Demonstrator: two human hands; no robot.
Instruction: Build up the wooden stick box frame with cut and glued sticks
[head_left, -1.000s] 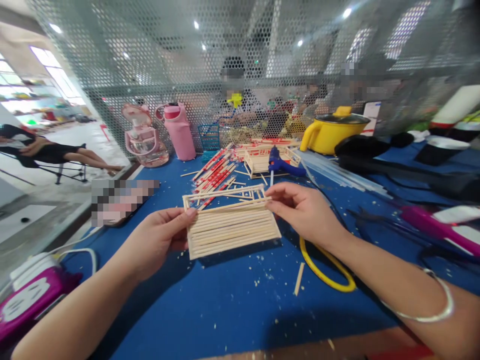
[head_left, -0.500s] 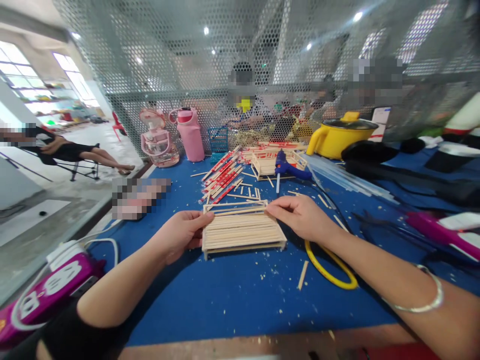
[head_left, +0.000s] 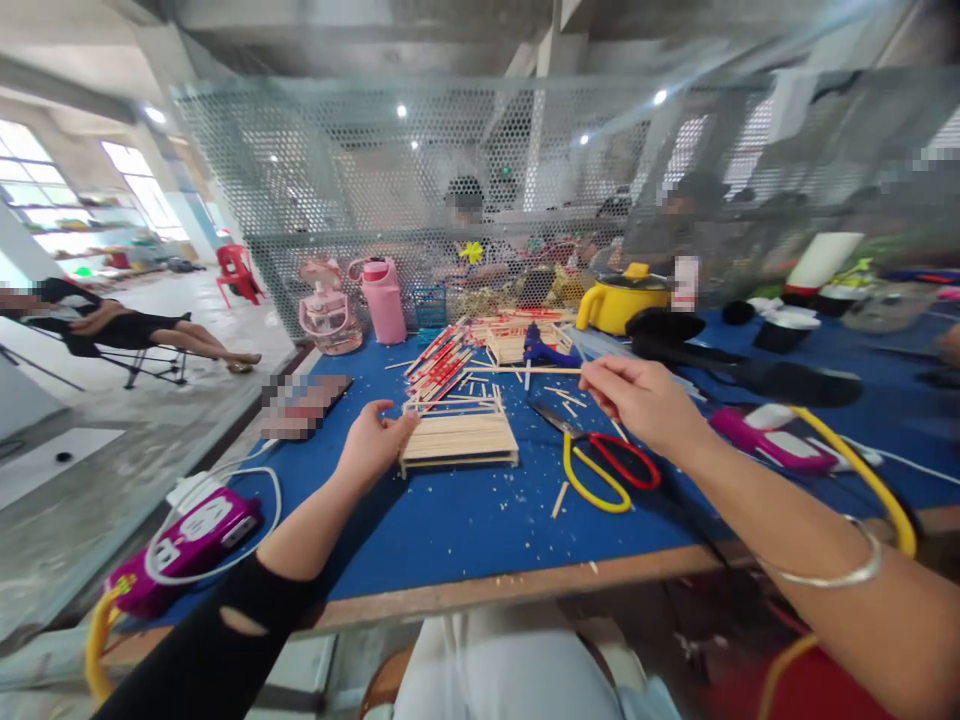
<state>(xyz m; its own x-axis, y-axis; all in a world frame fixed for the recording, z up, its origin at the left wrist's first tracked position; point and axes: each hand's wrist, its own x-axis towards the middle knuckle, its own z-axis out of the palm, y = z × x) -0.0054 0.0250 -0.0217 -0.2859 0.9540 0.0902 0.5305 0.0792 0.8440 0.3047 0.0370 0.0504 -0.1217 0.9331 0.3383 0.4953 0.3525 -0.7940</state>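
Note:
In the head view a small bed-like frame of thin wooden sticks (head_left: 459, 440) stands on the blue tabletop. My left hand (head_left: 373, 440) is at its left end, thumb by the corner and forefinger apart from the thumb; its lower fingers are partly hidden. My right hand (head_left: 630, 395) pinches one end of a long, thin wooden stick (head_left: 517, 370), held level above the table and pointing left. Below that hand lie scissors (head_left: 577, 445) with one yellow and one red handle. A blue glue gun (head_left: 544, 348) rests behind the stick.
Red-and-white wrapped stick bundles (head_left: 442, 365) lie behind the frame, near a second stick frame (head_left: 506, 348). Along the mesh screen stand a pink bottle (head_left: 384, 305) and a yellow pot (head_left: 619, 305). Purple power strips (head_left: 184, 550) sit at both sides. A person reclines at far left.
My right hand has left the frame, moved right and now holds a stick. My left hand's fingers have loosened at the frame's left end. The view has shifted, showing the scissors fully.

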